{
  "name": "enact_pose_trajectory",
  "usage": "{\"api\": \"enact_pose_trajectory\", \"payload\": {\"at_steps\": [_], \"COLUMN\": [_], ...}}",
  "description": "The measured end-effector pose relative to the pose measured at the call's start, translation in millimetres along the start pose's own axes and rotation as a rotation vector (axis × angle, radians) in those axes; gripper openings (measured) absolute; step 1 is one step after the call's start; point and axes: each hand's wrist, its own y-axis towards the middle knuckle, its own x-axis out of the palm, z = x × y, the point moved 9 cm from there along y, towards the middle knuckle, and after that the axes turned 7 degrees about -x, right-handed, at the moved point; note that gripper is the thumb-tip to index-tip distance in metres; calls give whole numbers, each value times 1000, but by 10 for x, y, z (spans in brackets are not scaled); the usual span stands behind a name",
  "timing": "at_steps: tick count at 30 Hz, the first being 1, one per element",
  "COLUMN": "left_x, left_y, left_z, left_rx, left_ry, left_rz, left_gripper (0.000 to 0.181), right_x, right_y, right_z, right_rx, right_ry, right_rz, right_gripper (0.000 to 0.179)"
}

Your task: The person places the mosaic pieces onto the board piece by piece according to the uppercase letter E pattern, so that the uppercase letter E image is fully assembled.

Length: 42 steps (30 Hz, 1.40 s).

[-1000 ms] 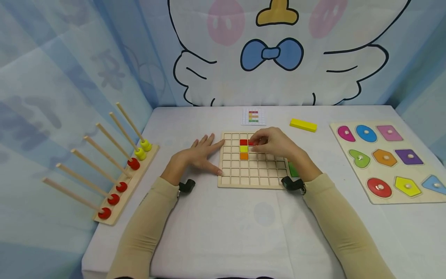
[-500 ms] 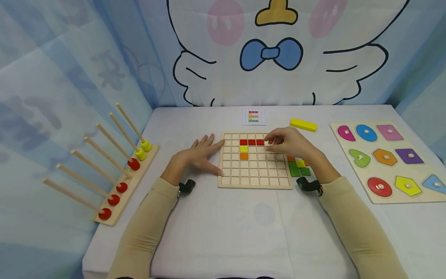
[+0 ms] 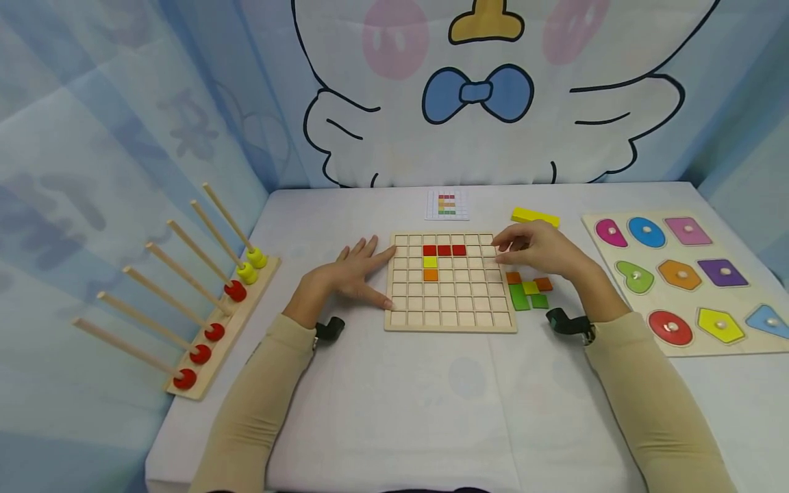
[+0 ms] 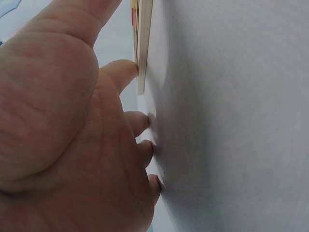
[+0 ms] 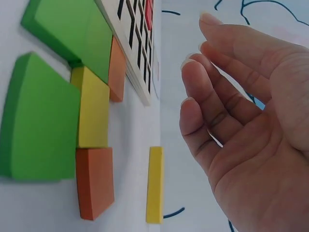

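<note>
A wooden grid board (image 3: 471, 301) lies flat at the middle of the table. Three red tiles (image 3: 444, 250) form a row in it, with a yellow tile (image 3: 430, 262) and an orange tile (image 3: 430, 275) below the leftmost. My left hand (image 3: 351, 274) lies spread at the board's left side, thumb and forefinger touching its edge. By the upper right edge hovers my right hand (image 3: 542, 253), fingers loosely bent and holding nothing; the right wrist view shows a gap between thumb and fingers. Loose green tiles (image 5: 43, 125), a yellow tile (image 5: 94, 108) and orange tiles (image 5: 96, 188) lie beneath it.
Behind the board are a small printed pattern card (image 3: 446, 205) and a yellow bar (image 3: 535, 218). A shape puzzle board (image 3: 672, 260) with knobbed pieces lies on the right. A wooden peg stand (image 3: 216, 342) with red and yellow beads stands on the left.
My right hand has moved right from the red row to beyond the board's edge. Three red tiles now show in the row, and the loose tiles are uncovered. The left hand stays put.
</note>
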Motion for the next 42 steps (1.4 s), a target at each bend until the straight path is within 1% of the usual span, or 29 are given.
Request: {"api": "enact_pose_trajectory", "payload": {"at_steps": [5, 14, 22, 28, 34, 42], "left_x": [3, 0, 1, 4, 4, 1], "left_y": [3, -2, 3, 8, 4, -2], "left_z": [0, -4, -10, -16, -11, -7], "left_rx": [1, -9, -6, -6, -7, -5], "left_ry": [-6, 3, -4, -6, -2, 3], "left_rz": [0, -5, -2, -3, -5, -1], "left_gripper": [125, 124, 125, 125, 124, 125], "right_x": [-31, -19, 54, 102, 128, 109], "right_y": [-36, -72, -98, -97, -85, -81], "right_z": [65, 164, 194, 240, 272, 323], "right_rx": [12, 28, 11, 27, 39, 69], "right_ry": [11, 36, 49, 38, 23, -7], "right_rz": [-36, -112, -190, -231, -242, -216], "right_gripper": [27, 27, 23, 20, 18, 19]}}
